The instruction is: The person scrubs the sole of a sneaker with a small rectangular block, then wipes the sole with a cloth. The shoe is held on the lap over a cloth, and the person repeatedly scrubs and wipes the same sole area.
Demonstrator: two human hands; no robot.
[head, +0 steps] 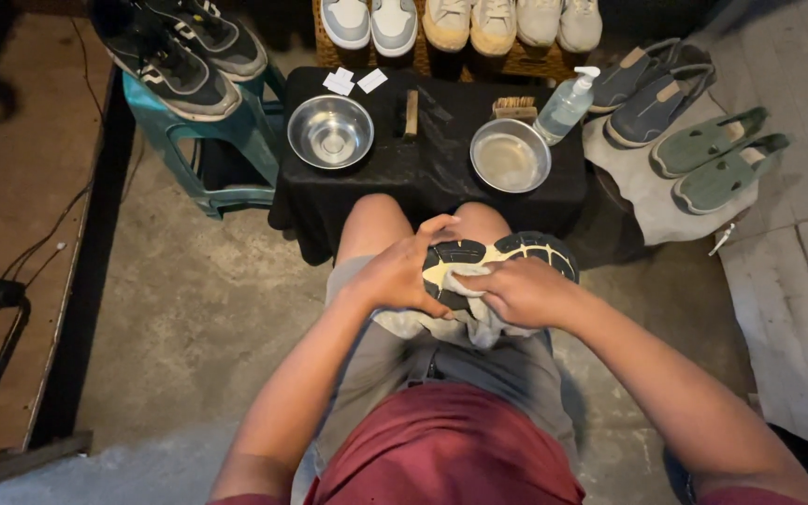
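Black and yellow sole of a sneaker (502,254) faces up at the centre of the frame, resting across your knees as you sit. Your left hand (396,273) is closed around the sneaker's heel end, fingers curled over its edge. Your right hand (523,292) presses a pale grey cloth (479,323) against the sole, fingers bent and gripping the cloth; the rest of the cloth hangs into your lap beneath the sneaker.

Just beyond your knees, in the upper middle of the frame, a low surface draped in black fabric (432,168) carries two steel bowls: one (330,131) at its left, one (510,155) at its right. Between the bowls lies a narrow brush (411,114). A second brush (514,108) and a clear pump bottle (565,105) sit behind the right bowl.

At the upper left of the frame, a pair of dark sneakers (184,51) sits on a teal stool (226,140). Along the top edge stands a row of light-coloured shoes (465,23). At the upper right, a pair of blue shoes (652,89) and a pair of green shoes (717,159) lie on a grey cloth mat (642,201).
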